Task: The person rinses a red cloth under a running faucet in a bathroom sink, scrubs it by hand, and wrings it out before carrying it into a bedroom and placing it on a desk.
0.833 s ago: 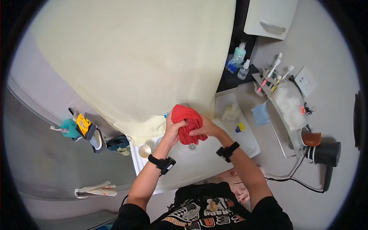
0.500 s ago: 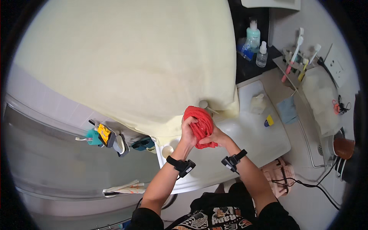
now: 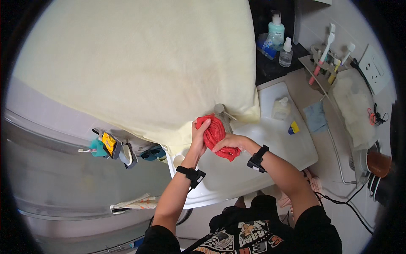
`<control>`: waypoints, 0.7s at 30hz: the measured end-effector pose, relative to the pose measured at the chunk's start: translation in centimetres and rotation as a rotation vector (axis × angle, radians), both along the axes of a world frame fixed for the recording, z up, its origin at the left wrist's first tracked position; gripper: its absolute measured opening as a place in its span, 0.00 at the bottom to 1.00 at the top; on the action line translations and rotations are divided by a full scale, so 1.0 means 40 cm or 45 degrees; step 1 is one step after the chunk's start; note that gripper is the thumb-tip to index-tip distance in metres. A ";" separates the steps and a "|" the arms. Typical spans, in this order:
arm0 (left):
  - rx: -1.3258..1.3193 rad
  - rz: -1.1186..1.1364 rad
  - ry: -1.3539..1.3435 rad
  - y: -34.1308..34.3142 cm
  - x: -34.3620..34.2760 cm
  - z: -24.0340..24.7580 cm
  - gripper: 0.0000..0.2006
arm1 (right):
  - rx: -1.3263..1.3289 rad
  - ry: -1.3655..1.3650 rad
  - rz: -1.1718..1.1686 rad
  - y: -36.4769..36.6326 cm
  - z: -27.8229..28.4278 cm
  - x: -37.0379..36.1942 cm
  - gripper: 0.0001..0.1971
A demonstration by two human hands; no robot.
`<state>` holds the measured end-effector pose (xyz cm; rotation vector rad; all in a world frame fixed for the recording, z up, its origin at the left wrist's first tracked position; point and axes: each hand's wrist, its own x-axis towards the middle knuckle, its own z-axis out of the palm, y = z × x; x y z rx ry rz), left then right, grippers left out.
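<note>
Over sink [image 3: 237, 178] | red cloth [image 3: 215, 133] | long axis upper left to lower right

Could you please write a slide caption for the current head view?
Left hand and right hand grip a bunched red cloth above a white sink, near the faucet.

The hands [image 3: 198, 137] cover parts of the red cloth [image 3: 214, 133], whose underside is hidden.

The cloth [image 3: 214, 134] sits between the fingers [image 3: 219, 146], over the sink [image 3: 228, 181]. Just beyond the fingers stands the tap [image 3: 219, 109]; to their left, on the sink, the cup [image 3: 178, 160]. To their right, the bottle [image 3: 281, 110] rests on the sink, with the socket [image 3: 374, 70] farther right.
</note>
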<state>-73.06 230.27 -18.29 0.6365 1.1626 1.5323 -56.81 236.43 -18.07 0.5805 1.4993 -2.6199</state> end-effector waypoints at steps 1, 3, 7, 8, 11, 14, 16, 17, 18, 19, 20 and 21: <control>-0.169 0.141 0.113 -0.001 -0.007 -0.020 0.29 | 0.148 0.012 0.027 -0.005 -0.004 -0.015 0.22; -0.248 0.274 0.152 0.014 0.047 0.003 0.34 | 0.497 -0.063 -0.018 0.001 -0.025 -0.013 0.23; -0.310 0.581 0.565 0.035 0.097 -0.014 0.37 | 1.582 0.185 -0.830 -0.045 -0.158 -0.056 0.24; -0.261 0.687 0.880 0.028 0.084 -0.042 0.33 | 1.573 0.200 -0.822 -0.066 -0.152 -0.068 0.24; -0.384 0.849 0.983 0.040 0.093 -0.105 0.23 | 1.437 -0.455 -0.630 -0.098 -0.178 -0.068 0.23; -0.537 0.927 0.856 0.045 0.101 -0.126 0.19 | 1.537 -0.494 -0.894 -0.130 -0.207 -0.068 0.25; -0.663 0.950 0.577 0.030 0.086 -0.137 0.19 | 1.566 -0.466 -0.952 -0.161 -0.194 -0.063 0.26; -0.656 0.943 0.476 0.023 0.088 -0.130 0.19 | 1.598 -0.445 -1.009 -0.169 -0.178 -0.053 0.28; -0.656 0.946 0.477 0.020 0.087 -0.127 0.19 | 1.597 -0.442 -1.007 -0.168 -0.165 -0.045 0.28; -0.538 0.856 0.454 0.015 0.086 -0.122 0.20 | 1.552 -0.422 -0.963 -0.164 -0.152 -0.040 0.28; -0.416 0.764 0.432 0.009 0.084 -0.111 0.21 | 1.510 -0.399 -0.922 -0.159 -0.133 -0.033 0.29; -0.357 0.607 0.338 0.007 0.113 -0.066 0.22 | 1.511 -0.418 -0.930 -0.139 -0.132 -0.011 0.29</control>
